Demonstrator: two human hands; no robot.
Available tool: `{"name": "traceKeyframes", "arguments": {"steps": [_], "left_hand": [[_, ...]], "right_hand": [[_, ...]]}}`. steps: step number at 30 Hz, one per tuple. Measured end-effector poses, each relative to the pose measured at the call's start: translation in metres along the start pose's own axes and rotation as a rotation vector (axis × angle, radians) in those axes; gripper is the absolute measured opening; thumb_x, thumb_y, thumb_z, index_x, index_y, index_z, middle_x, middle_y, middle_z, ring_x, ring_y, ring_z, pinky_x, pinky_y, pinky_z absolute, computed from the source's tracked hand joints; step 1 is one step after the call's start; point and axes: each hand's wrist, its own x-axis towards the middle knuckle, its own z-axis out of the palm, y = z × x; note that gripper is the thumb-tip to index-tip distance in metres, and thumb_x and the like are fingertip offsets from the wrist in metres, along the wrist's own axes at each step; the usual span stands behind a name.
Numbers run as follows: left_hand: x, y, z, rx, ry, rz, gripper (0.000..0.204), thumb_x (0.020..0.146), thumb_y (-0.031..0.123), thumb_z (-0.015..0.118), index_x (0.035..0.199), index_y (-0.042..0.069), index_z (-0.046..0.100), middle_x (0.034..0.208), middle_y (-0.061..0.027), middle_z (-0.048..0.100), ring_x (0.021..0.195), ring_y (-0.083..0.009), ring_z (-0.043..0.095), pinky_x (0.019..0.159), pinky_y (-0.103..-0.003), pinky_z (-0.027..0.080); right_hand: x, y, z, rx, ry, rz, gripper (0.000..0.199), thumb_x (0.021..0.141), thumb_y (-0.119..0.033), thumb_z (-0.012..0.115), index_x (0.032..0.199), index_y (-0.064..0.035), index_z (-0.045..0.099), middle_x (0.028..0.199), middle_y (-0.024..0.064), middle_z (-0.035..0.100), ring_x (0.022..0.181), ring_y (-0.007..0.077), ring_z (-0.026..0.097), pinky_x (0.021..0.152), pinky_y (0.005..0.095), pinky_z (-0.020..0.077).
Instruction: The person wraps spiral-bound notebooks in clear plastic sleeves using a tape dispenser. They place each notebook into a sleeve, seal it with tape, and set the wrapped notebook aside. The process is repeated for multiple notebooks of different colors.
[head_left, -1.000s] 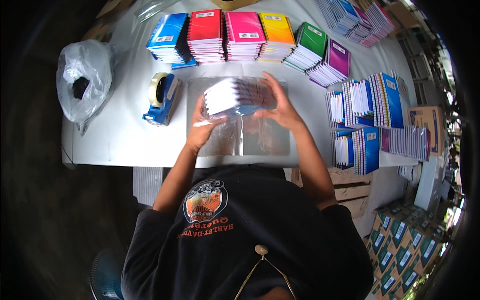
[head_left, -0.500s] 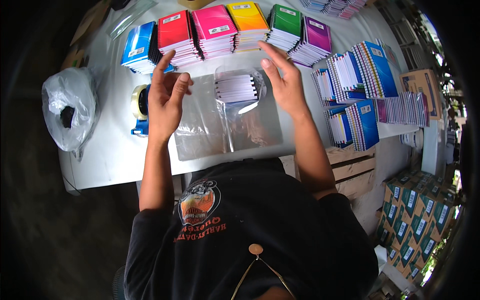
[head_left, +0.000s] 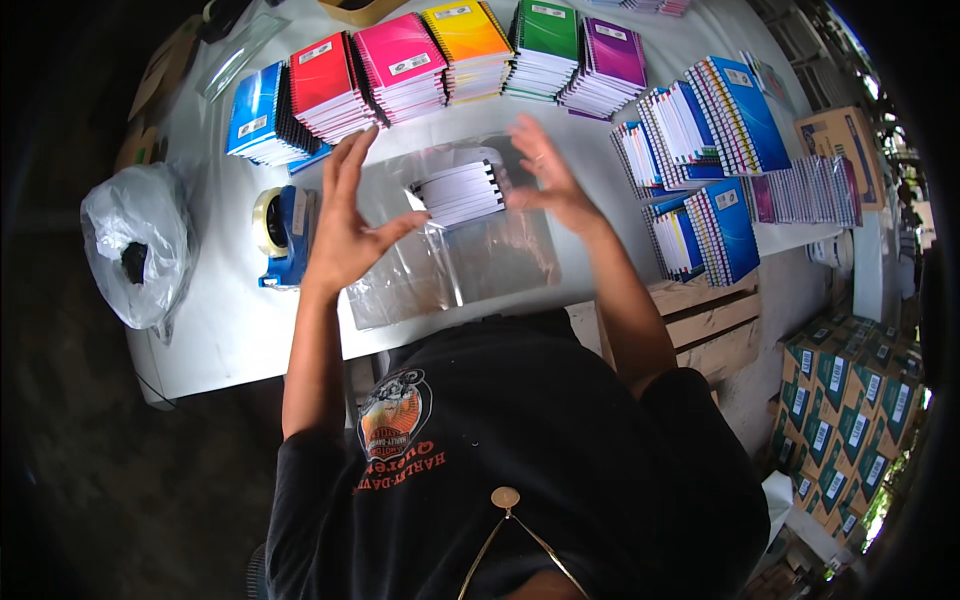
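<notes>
A small stack of spiral notebooks (head_left: 462, 196), its white page edges and dark bindings showing, stands on a clear plastic sheet or bag (head_left: 400, 287) in front of me. Some of the film rises around the stack. My left hand (head_left: 352, 225) is at the stack's left side, fingers apart, the thumb pointing toward the bindings; whether it touches cannot be told. To the right of the stack, my right hand (head_left: 548, 178) is slightly blurred, with fingers spread and nothing held.
Blue, red (head_left: 327, 80), pink, yellow, green and purple notebook piles line the back. More blue notebooks (head_left: 738, 115) stand at right. A blue tape dispenser (head_left: 288, 240) sits left of my hand, beside a clear plastic bag (head_left: 135, 245) at the table's left edge. Patterned cartons (head_left: 845, 410) lie lower right.
Both hands have come down around the stack, the left thumb moving in toward it. The right hand's fingers have spread more. The whole view has shifted slightly.
</notes>
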Motion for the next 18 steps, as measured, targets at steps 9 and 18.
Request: {"name": "traceKeyframes", "arguments": {"steps": [9,18], "left_hand": [[-0.019,-0.032,0.082,-0.667,0.007,-0.170,0.123,0.065,0.051,0.080,0.149,0.004,0.004,0.146,-0.0198,0.029,0.135,-0.0295,0.030,0.111,-0.040,0.023],[-0.028,-0.010,0.115,-0.335,0.396,-0.180,0.047,0.092,0.015,0.058,0.136,0.003,0.044,0.134,-0.0207,0.048,0.128,-0.0328,0.042,0.105,-0.036,0.035]], "right_hand": [[0.000,0.040,0.052,-0.052,0.041,-0.264,0.121,0.052,-0.034,0.092,0.147,-0.0077,0.020,0.142,0.0139,0.037,0.132,0.0234,0.036,0.109,0.0365,0.0293],[0.010,0.027,0.092,0.108,0.438,-0.229,0.038,0.083,-0.017,0.069,0.115,0.0009,0.057,0.103,0.0049,0.062,0.095,0.0111,0.056,0.085,0.0260,0.0442]]}}
